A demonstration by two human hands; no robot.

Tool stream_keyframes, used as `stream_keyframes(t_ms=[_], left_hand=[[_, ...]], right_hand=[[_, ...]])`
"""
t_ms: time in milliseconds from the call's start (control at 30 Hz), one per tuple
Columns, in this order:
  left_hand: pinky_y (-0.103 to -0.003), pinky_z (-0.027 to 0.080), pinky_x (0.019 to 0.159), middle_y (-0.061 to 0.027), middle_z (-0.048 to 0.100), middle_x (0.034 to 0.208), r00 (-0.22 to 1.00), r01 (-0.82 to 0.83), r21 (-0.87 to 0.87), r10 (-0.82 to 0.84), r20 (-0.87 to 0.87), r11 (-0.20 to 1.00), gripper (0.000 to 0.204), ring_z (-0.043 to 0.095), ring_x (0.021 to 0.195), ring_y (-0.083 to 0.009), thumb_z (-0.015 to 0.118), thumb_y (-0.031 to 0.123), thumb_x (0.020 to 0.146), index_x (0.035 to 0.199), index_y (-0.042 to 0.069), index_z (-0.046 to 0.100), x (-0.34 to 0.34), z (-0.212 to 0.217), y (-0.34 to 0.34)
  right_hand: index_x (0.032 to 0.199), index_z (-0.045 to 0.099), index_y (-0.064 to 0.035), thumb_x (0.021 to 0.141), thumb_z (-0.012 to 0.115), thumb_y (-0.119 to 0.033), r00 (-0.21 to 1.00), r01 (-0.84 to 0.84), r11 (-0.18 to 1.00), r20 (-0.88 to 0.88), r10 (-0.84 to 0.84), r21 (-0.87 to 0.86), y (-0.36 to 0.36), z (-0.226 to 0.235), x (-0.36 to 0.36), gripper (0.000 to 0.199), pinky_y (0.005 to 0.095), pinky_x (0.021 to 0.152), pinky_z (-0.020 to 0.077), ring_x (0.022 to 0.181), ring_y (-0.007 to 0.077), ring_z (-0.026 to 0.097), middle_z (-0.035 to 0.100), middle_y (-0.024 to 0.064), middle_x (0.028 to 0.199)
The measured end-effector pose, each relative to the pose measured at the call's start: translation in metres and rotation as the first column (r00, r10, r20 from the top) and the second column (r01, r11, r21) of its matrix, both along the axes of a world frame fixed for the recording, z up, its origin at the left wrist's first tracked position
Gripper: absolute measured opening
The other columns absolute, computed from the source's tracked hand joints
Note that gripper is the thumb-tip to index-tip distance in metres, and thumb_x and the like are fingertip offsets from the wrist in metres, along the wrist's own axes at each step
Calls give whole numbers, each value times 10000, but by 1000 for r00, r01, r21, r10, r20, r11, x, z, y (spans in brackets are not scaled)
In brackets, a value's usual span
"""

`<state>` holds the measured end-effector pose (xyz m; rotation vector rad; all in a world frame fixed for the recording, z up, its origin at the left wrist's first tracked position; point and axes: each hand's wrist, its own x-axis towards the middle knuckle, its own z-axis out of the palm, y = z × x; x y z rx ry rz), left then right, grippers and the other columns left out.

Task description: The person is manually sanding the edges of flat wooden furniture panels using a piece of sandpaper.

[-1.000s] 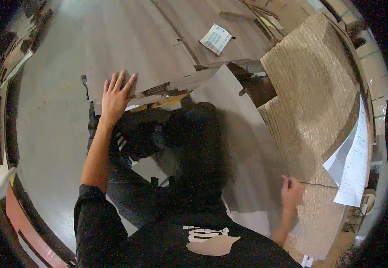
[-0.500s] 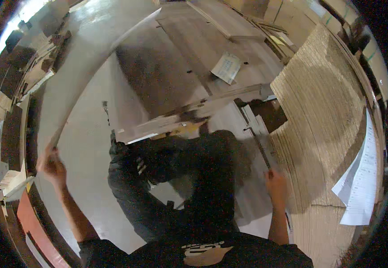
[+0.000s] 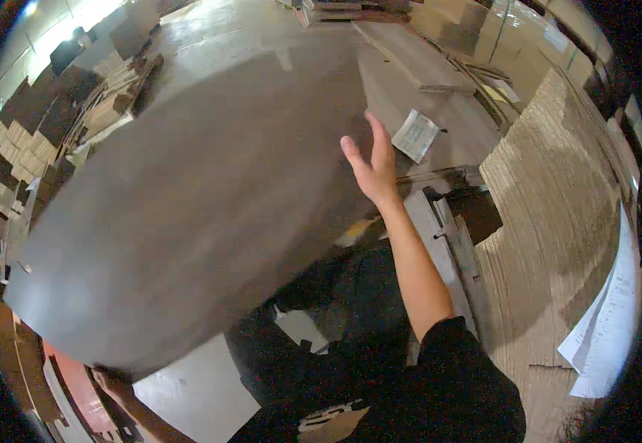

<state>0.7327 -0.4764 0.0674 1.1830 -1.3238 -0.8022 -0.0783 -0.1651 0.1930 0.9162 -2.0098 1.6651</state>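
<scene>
A large, flat brown sheet (image 3: pixel 210 192), which looks like cardboard, stretches across the left and middle of the view. At its lower left corner my left hand (image 3: pixel 110 384) grips the edge, its fingers partly hidden. My right hand (image 3: pixel 371 162) is raised at the sheet's right edge, thumb and fingers spread and nothing between them. Whether it touches the sheet I cannot tell. Beyond that hand, a paper label (image 3: pixel 415 136) lies on a stack of flat cardboard (image 3: pixel 457 122).
On the right stands a tall stack of cardboard sheets (image 3: pixel 542 221) with white papers (image 3: pixel 609 310) hanging at its side. Further stacked boards (image 3: pixel 107 111) line the left. A reddish-orange panel (image 3: pixel 81 387) is near my left hand. Grey floor (image 3: pixel 195 391) shows below the sheet.
The large sheet has swung up across the view, covering the floor and much of the stack. My left hand moved down with its edge; my right hand moved up and forward and opened.
</scene>
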Motion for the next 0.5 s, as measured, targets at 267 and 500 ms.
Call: stream_keyframes(t_ms=[267,500], left_hand=[[-353,487,765,-7,554,986,984,80,259,-117,133,963,386,550,880,-172,637,421,972,1182,100,601,100,-121,37],[-279,443,526,49,511,760,953,101,329,3,-303,939,306,507,619,-124,662,492,951,918,204,564,66,-133,51]], right_hand=[[1278,595,-32,883,817,-289,980,-23,997,197,7,78,72,-66,45,521,363,812,531,910,237,664,697,116,1014],[1275,597,-27,890,813,-187,990,-9,993,141,-7,118,90,-69,58,469,336,828,521,934,178,637,683,82,1040]])
